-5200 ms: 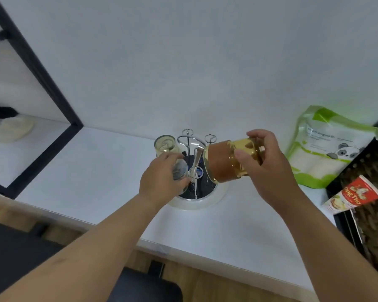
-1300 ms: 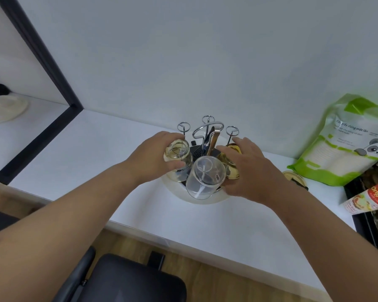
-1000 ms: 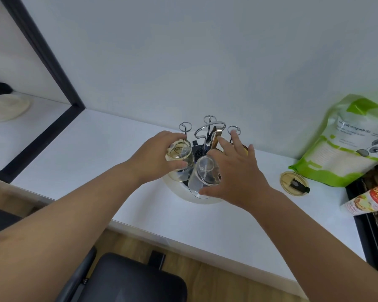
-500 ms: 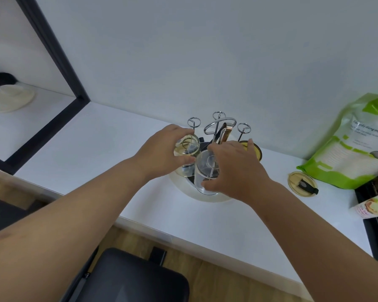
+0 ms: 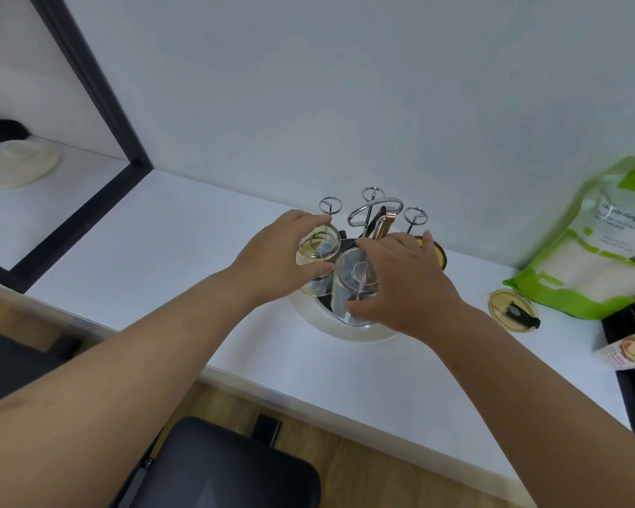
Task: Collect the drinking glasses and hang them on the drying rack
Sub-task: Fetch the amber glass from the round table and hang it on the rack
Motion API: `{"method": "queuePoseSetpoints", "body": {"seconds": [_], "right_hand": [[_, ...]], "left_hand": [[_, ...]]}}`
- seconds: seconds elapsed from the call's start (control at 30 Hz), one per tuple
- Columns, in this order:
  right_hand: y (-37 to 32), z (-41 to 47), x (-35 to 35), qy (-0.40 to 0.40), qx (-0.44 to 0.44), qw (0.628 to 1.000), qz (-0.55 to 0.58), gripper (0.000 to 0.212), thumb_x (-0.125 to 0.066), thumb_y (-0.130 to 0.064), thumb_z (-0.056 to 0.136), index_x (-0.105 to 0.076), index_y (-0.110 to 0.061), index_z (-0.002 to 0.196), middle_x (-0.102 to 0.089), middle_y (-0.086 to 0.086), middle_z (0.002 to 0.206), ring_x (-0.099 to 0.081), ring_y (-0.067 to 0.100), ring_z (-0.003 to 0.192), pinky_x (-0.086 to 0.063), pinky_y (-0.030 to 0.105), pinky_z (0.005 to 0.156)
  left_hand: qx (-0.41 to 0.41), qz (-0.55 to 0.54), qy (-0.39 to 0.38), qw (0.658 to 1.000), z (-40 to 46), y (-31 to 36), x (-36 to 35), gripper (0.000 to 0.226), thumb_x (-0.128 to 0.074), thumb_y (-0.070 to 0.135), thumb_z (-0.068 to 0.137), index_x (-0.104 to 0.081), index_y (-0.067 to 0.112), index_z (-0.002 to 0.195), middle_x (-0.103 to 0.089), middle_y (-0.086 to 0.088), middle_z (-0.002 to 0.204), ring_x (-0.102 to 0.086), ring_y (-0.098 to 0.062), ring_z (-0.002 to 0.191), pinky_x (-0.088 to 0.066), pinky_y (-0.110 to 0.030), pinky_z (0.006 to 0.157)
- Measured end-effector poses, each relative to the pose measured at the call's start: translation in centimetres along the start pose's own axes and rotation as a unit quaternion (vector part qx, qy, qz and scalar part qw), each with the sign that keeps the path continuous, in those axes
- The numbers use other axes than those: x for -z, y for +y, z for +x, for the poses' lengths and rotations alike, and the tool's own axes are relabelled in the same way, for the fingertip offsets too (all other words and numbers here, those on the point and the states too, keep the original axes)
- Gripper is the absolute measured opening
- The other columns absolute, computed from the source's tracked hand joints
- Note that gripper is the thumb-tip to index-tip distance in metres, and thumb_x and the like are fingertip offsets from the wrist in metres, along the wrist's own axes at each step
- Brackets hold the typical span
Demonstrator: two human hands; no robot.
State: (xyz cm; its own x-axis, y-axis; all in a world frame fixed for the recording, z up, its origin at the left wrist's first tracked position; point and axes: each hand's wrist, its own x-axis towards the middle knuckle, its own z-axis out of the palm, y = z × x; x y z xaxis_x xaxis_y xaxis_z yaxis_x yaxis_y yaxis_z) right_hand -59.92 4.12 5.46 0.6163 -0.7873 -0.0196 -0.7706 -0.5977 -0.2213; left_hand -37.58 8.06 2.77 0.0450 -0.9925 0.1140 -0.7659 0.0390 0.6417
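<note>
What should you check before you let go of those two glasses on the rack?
1. Left hand holds the yellowish glass firmly: ok.
2. Right hand holds the clear glass firmly: ok.
3. Both glasses upside down over the drying rack: ok.
4. A prong sits inside the clear glass: ok, a thin rod shows through it.
5. Each glass rests fully on its prong: cannot tell.
6. Free prongs left at the back for more glasses: ok.
</note>
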Motion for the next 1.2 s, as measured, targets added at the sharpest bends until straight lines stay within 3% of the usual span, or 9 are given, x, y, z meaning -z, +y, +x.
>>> {"method": "queuePoseSetpoints", "body": {"seconds": [0.23, 0.43, 0.5, 0.6, 0.67, 0.87, 1.2], "right_hand": [[0.0, -0.1, -0.2, 0.008, -0.002, 1.0, 0.018, 0.097, -0.075, -0.062, 0.074, -0.042, -0.019, 0.155, -0.059, 0.003, 0.143, -0.036, 0.028, 0.146, -0.004, 0.065, 0.126], [0.2, -0.4, -0.4, 0.011, -0.001, 1.0, 0.023, 0.105, -0.075, -0.071, 0.071, -0.041, -0.021, 0.157, -0.056, 0.0, 0.15, -0.03, 0.024, 0.152, -0.002, 0.065, 0.126], [0.3, -0.6, -0.4, 0.012, -0.001, 1.0, 0.026, 0.105, -0.075, -0.072, 0.072, -0.041, -0.022, 0.157, -0.055, 0.001, 0.152, -0.027, 0.025, 0.154, -0.002, 0.065, 0.126], [0.5, -0.7, -0.5, 0.016, 0.001, 0.999, 0.031, 0.103, -0.077, -0.07, 0.072, -0.042, -0.022, 0.156, -0.054, 0.001, 0.154, -0.026, 0.025, 0.156, -0.001, 0.065, 0.126], [0.5, -0.8, -0.6, 0.02, 0.002, 0.999, 0.034, 0.101, -0.078, -0.069, 0.073, -0.043, -0.023, 0.155, -0.054, 0.0, 0.155, -0.024, 0.025, 0.157, 0.0, 0.065, 0.125], [0.7, -1.0, -1.1, 0.04, 0.007, 0.998, 0.037, 0.099, -0.082, -0.064, 0.072, -0.045, -0.023, 0.154, -0.056, 0.0, 0.153, -0.022, 0.024, 0.159, 0.002, 0.065, 0.126], [0.4, -0.9, -0.9, 0.035, 0.002, 0.999, 0.038, 0.107, -0.078, -0.071, 0.07, -0.04, -0.023, 0.158, -0.056, 0.0, 0.153, -0.02, 0.025, 0.159, 0.0, 0.067, 0.126]], "left_hand": [[0.001, -0.026, -0.004, 1.0, -0.2, 0.1, -0.2, 0.075, -0.082, 0.037, 0.085, -0.049, 0.033, 0.152, -0.05, 0.013, 0.142, -0.047, -0.001, 0.116, -0.045, -0.029, 0.103], [0.004, -0.039, -0.017, 0.999, -0.4, -0.1, 0.0, 0.077, -0.081, 0.028, 0.086, -0.046, 0.034, 0.154, -0.048, 0.016, 0.145, -0.041, 0.008, 0.118, -0.03, -0.004, 0.093], [0.004, -0.036, -0.017, 0.999, -0.5, -0.1, 0.1, 0.076, -0.082, 0.027, 0.087, -0.046, 0.033, 0.154, -0.05, 0.013, 0.143, -0.044, 0.004, 0.117, -0.034, -0.009, 0.095], [0.006, -0.04, -0.014, 0.999, -0.4, 0.0, 0.5, 0.075, -0.085, 0.028, 0.085, -0.05, 0.031, 0.151, -0.054, 0.008, 0.137, -0.053, -0.008, 0.117, -0.047, -0.03, 0.102], [0.004, -0.045, -0.014, 0.999, -0.3, -0.1, 0.6, 0.074, -0.086, 0.027, 0.084, -0.052, 0.031, 0.15, -0.055, 0.008, 0.133, -0.055, -0.011, 0.116, -0.053, -0.035, 0.099], [0.001, -0.054, 0.005, 0.999, 0.0, -0.5, 0.6, 0.075, -0.088, 0.025, 0.081, -0.053, 0.033, 0.148, -0.055, 0.01, 0.13, -0.055, -0.01, 0.117, -0.058, -0.024, 0.085], [0.011, -0.053, -0.004, 0.999, 0.0, -0.3, 0.5, 0.076, -0.086, 0.027, 0.085, -0.05, 0.031, 0.152, -0.053, 0.012, 0.135, -0.054, -0.009, 0.119, -0.055, -0.023, 0.089]]}}
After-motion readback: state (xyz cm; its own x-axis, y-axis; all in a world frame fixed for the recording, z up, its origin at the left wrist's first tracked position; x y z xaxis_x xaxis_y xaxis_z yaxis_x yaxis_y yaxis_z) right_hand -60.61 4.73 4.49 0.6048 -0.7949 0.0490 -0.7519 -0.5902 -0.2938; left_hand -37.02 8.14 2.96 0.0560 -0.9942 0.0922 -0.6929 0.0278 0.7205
